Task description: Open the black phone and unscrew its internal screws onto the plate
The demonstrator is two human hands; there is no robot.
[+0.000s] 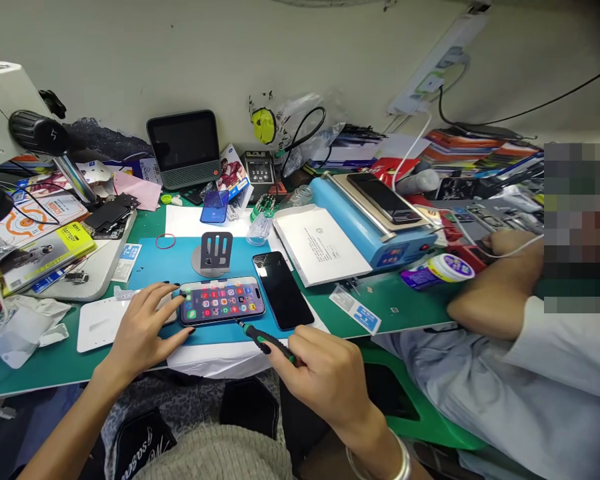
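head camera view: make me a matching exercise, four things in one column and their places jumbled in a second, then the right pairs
Things:
1. slim green-and-black screwdriver
2. phone with a lit, colourful screen
3. flat white cardboard box
4. grey slotted metal stand

Places:
A. just beyond the lit phone
B. gripped in the right hand
C. beside the light-blue boxy machine
D. at the fingertips of the left hand

Pairs: 1-B, 2-D, 3-C, 4-A

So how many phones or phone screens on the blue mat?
2: the lit phone beside the left hand, and the dark phone or screen to its right, at the mat's right side. The left hand covers some area, so hidden ones can't be ruled out.
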